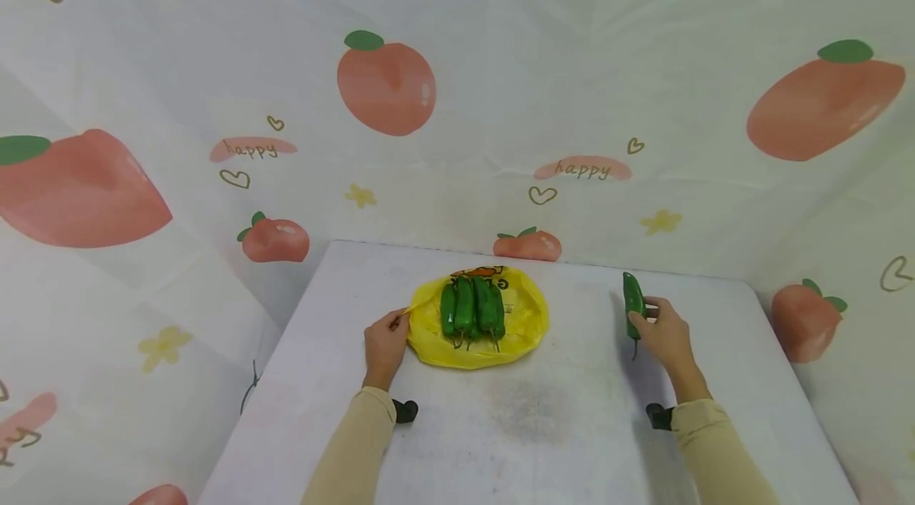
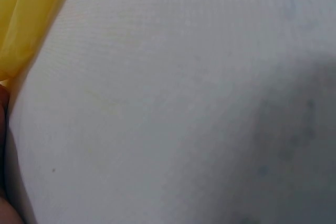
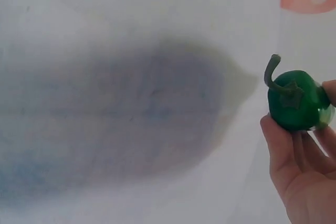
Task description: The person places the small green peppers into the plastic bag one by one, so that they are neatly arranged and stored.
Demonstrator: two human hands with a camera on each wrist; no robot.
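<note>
On the table lies a yellow plastic bag [image 1: 525, 334] with several green peppers [image 1: 465, 306] side by side on top of it, stems toward me. My left hand [image 1: 386, 346] pinches the bag's left edge between thumb and fingers. In the left wrist view only a fold of the bag [image 2: 23, 19] and a sliver of the fingers [image 2: 4, 114] show at the left edge. My right hand [image 1: 665, 334] holds one green pepper [image 1: 633, 302], stem down, above the table to the right of the bag. The right wrist view shows this pepper [image 3: 296, 100] from its stem end, gripped between thumb and fingers.
The white table [image 1: 572, 425] has a greyish smudge in front of the bag. A white cloth [image 1: 457, 195] printed with fruit hangs behind and at both sides. A thin dark cord [image 1: 250, 387] hangs at the table's left edge.
</note>
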